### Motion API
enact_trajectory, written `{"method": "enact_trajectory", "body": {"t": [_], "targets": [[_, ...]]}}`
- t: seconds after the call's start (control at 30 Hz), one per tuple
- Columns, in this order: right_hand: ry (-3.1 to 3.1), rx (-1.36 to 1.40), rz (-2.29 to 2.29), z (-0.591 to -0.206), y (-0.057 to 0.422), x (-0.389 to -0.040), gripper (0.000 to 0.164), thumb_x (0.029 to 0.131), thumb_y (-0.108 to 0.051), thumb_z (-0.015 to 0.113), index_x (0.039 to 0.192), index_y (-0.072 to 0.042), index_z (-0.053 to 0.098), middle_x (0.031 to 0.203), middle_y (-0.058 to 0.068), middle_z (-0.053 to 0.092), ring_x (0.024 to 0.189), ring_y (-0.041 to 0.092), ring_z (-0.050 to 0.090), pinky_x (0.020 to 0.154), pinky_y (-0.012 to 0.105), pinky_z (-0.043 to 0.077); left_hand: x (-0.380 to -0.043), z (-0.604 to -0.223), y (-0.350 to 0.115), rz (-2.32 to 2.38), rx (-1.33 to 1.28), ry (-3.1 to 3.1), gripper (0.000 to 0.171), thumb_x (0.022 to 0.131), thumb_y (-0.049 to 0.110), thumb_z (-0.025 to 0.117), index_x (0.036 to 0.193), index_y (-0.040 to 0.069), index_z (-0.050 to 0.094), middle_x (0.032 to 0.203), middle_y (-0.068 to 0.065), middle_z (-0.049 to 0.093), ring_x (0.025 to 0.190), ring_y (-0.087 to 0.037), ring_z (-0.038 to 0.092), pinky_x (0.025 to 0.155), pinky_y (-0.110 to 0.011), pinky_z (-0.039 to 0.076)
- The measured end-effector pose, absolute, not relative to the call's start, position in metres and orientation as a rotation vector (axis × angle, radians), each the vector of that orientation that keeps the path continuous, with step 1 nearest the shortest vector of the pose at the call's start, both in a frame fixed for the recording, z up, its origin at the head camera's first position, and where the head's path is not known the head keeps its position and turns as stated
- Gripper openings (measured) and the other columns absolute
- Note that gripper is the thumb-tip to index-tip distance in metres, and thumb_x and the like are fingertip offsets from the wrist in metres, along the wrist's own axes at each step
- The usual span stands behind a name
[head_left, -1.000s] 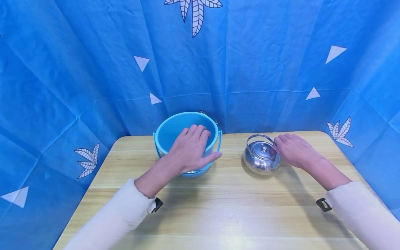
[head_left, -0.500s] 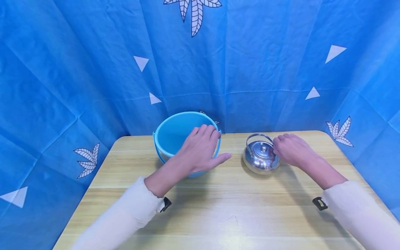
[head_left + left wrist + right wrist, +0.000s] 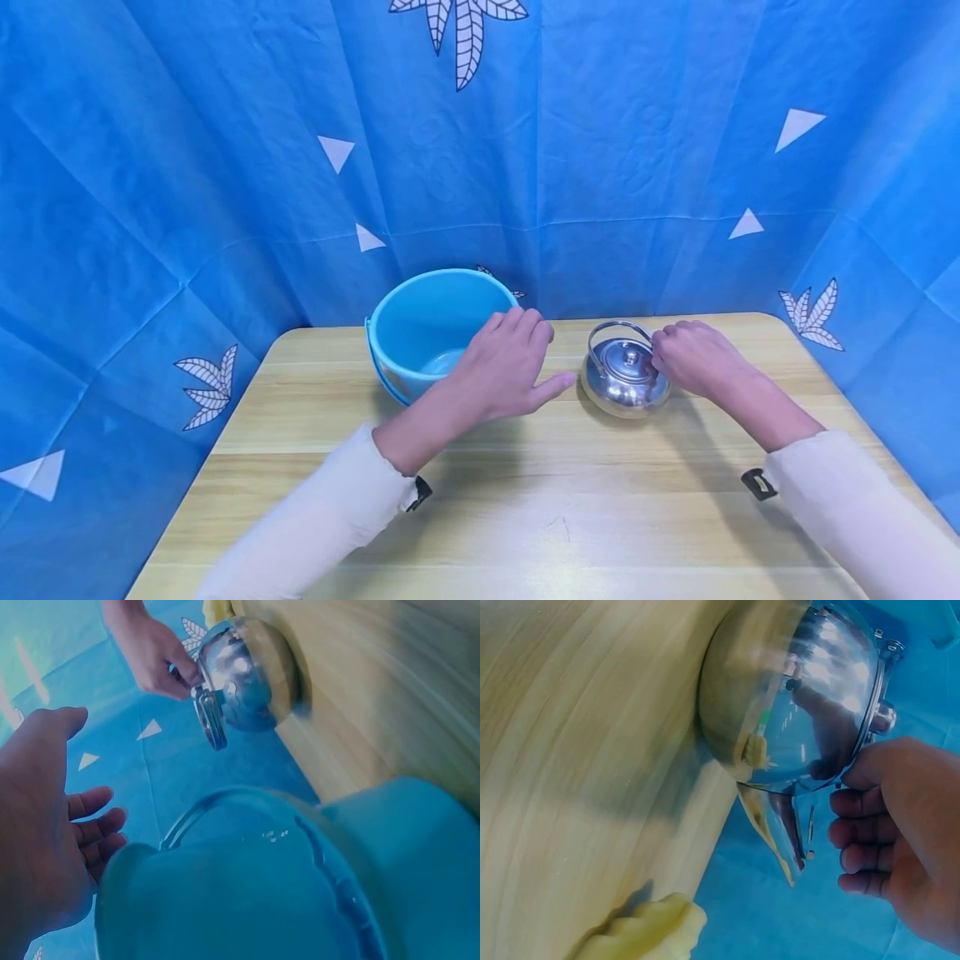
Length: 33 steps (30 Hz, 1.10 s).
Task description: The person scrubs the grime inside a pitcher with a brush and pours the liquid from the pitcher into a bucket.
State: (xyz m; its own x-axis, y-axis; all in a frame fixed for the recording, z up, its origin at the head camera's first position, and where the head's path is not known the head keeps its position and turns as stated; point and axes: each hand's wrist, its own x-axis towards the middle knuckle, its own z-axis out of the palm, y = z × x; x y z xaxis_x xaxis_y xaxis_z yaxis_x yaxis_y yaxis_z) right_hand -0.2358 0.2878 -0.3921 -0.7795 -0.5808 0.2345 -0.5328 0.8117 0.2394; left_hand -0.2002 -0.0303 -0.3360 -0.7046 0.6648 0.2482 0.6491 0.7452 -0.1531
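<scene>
A light blue bucket (image 3: pixel 408 312) stands upright at the back of the table, its bail hanging at the side. My left hand (image 3: pixel 506 367) is over the bucket's right side, palm down, with loosely bent fingers and the thumb out to the right. In the left wrist view that hand (image 3: pixel 41 825) holds nothing, beside the bucket's rim. Right of the bucket sits a shiny steel kettle (image 3: pixel 626 392) with a knobbed lid and an arched handle. My right hand (image 3: pixel 697 354) pinches the right end of the handle; in the right wrist view its fingers (image 3: pixel 862 832) curl above the spout.
A wooden table (image 3: pixel 585 508) carries both vessels. Blue cloth (image 3: pixel 637 167) with white leaves and triangles hangs close behind and at both sides. A yellow wavy-edged object (image 3: pixel 649 930) lies near the table edge in the right wrist view.
My left hand has moved right across the bucket, from over its opening to its right side, showing more of the inside. The right hand and kettle have stayed in place.
</scene>
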Motion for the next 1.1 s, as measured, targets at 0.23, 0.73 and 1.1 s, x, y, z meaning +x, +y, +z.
{"method": "enact_trajectory", "body": {"t": [0.23,0.73,1.1], "targets": [[-2.711,0.842,-0.223,-0.392,0.288,-0.237,0.015,0.088,-0.010,0.070,0.075,-0.002,0.066,0.064,0.007,0.060,0.056,0.019,0.050,0.058,0.039,0.050,-0.200,-0.346,-0.018,0.122,-1.079,-2.644,0.057,0.102,0.064,0.042,0.120,0.012,0.057,0.110,0.000,0.054,0.101,-0.018,0.046,0.089,-0.030,0.044],[-2.695,0.832,-0.206,-0.395,0.288,-0.239,0.018,0.088,-0.010,0.069,0.072,-0.003,0.064,0.062,0.005,0.057,0.054,0.018,0.047,0.055,0.037,0.047,-0.205,-0.367,0.013,0.257,-1.108,-2.616,0.046,0.106,0.054,0.037,0.110,0.013,0.059,0.097,0.002,0.055,0.090,-0.016,0.047,0.080,-0.028,0.046],[-2.678,0.843,-0.231,-0.397,0.288,-0.240,0.018,0.086,-0.010,0.071,0.071,-0.003,0.064,0.061,0.005,0.056,0.054,0.018,0.046,0.053,0.037,0.046,-0.209,-0.384,0.026,0.253,-1.114,-2.552,0.046,0.108,0.049,0.036,0.113,0.010,0.061,0.094,0.002,0.059,0.084,-0.014,0.049,0.074,-0.025,0.044]]}}
